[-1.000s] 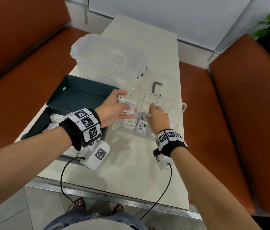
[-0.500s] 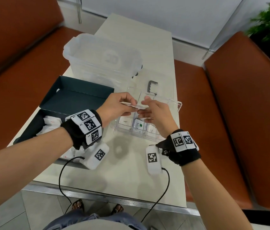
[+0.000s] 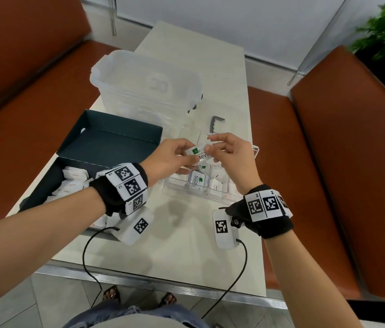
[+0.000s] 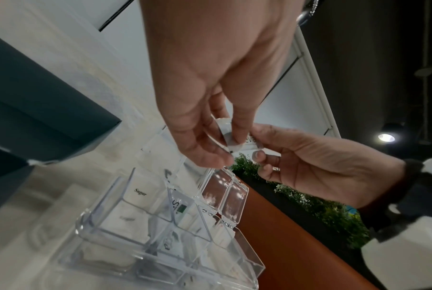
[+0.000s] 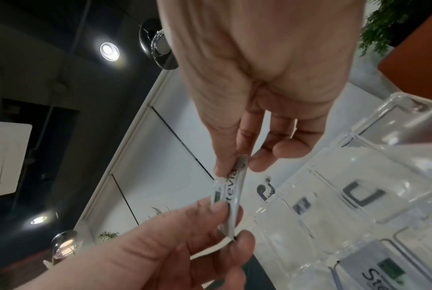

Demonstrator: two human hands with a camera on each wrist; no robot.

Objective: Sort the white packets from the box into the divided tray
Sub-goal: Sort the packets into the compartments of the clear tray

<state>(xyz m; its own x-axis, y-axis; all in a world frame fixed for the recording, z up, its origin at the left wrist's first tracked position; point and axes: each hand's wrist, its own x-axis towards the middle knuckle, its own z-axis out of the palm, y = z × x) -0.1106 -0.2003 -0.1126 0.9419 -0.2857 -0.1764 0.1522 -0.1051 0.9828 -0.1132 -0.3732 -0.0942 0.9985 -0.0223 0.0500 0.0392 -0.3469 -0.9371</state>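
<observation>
So the small white paper packet with the green square and "Stevia" print (image 3: 198, 153) is now pinched from both ends: left hand (image 3: 175, 158) thumb and fingers on one end, right hand (image 3: 230, 152) thumb and forefinger on the other. A second ago the left had a packet alone while the right was down in the tray, so this looks like a handover mid-air, and the packet isn't sorted yet. It hangs right above the clear plastic divided tray (image 3: 214, 197), touching nothing but fingers.

Both grips are light fingertip pinches, with the right hand's other fingers spread loosely. The left wrist comes in from the box side, palm turned inward. The right wrist is raised with the hand tilted down. Hard to say which hand carries the weight.

More white packets sit in the dark blue cardboard box (image 3: 106, 143) on the pale tabletop (image 3: 175, 242), so plenty left.
</observation>
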